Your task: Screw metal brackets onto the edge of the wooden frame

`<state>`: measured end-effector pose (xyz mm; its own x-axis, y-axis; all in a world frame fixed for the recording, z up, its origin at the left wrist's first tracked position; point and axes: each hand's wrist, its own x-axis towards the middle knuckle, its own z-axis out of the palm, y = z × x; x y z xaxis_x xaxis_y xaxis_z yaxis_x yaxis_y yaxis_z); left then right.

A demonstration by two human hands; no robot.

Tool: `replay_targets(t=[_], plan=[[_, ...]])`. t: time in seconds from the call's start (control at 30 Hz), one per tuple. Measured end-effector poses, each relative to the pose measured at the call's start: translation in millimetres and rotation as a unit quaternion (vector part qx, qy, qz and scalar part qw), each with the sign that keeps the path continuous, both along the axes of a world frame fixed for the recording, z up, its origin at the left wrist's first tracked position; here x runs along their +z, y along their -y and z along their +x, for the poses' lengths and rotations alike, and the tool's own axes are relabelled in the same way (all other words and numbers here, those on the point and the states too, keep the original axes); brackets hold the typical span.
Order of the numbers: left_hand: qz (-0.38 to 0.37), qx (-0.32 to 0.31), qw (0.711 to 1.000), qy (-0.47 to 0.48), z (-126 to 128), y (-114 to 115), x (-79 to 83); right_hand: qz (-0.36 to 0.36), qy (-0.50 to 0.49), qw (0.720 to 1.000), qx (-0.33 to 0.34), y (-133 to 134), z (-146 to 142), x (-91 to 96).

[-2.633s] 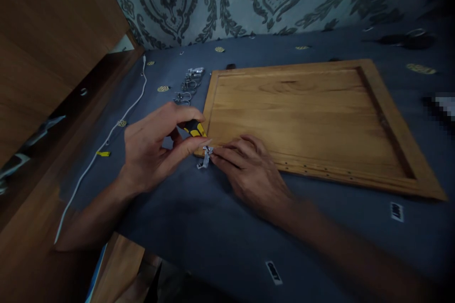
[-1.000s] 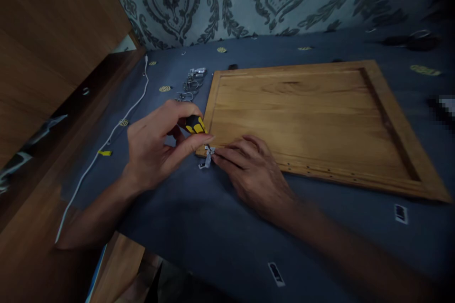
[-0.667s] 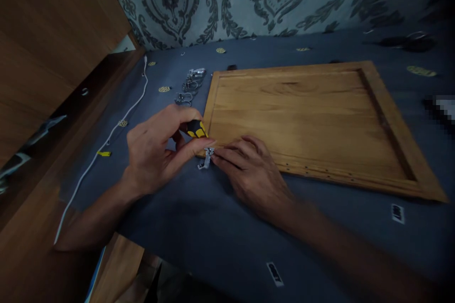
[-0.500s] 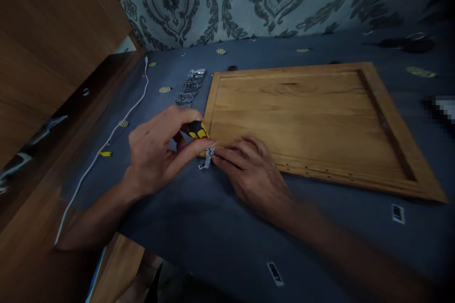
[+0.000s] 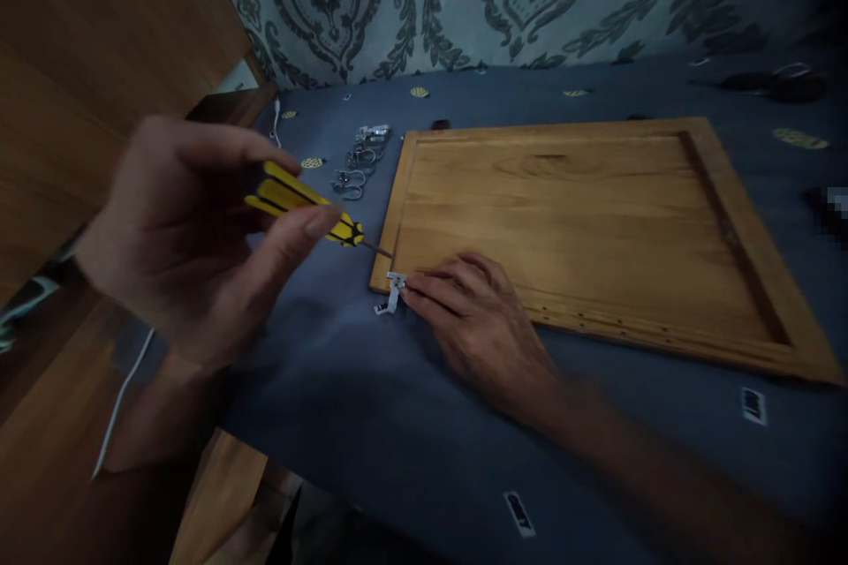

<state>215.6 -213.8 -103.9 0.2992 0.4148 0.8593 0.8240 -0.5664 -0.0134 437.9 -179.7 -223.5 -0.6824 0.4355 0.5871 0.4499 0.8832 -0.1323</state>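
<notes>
My left hand (image 5: 199,229) is closed round the yellow and black handle of a screwdriver (image 5: 301,203), its shaft slanting down to the right with the tip near the panel's left corner. A metal cabinet hinge (image 5: 396,287) sits at the front left corner of a framed wooden cabinet door (image 5: 563,212), its arm hanging over the front edge. My right hand (image 5: 477,318) rests on that edge, with its fingertips holding the hinge from the right; the thumb is hidden.
Several more metal hinges (image 5: 361,159) lie left of the door on the dark blue cloth (image 5: 344,406). A white cable (image 5: 123,406) runs along the left side. A black object with a ring (image 5: 782,84) lies at the far right. Wooden furniture (image 5: 86,26) stands at the left.
My left hand has moved left and up with the screwdriver, drawing it away from the hinge; more of its handle and the shaft now show. My right hand stays at the hinge.
</notes>
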Motion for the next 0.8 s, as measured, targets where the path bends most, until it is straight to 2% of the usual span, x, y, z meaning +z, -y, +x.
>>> replay_targets(t=[0.03,0.1,0.2,0.43,0.63,0.8], plan=[[-0.042,0.027,0.995,0.089,2.4,0.2,-2.4,0.0,-0.001,1.0,0.005,-0.1,0.2,0.2],[-0.097,0.021,0.985,0.142,8.0,0.3,-8.6,-0.007,-0.001,1.0,0.011,-0.1,0.6,0.3],[-0.147,-0.018,0.981,0.123,12.3,-0.5,-15.1,-0.009,-0.005,1.0,0.02,0.1,0.6,0.7],[-0.165,-0.02,0.983,0.079,10.1,-2.2,-11.8,0.007,0.003,1.0,0.002,1.4,-1.1,2.8],[-0.188,-0.045,0.975,0.106,11.8,-1.4,-15.6,0.025,-0.014,1.0,-0.006,0.2,-2.2,-1.4],[-0.195,-0.049,0.971,0.13,11.5,-1.6,-21.6,0.023,0.009,1.0,-0.016,1.1,-2.4,-0.7]])
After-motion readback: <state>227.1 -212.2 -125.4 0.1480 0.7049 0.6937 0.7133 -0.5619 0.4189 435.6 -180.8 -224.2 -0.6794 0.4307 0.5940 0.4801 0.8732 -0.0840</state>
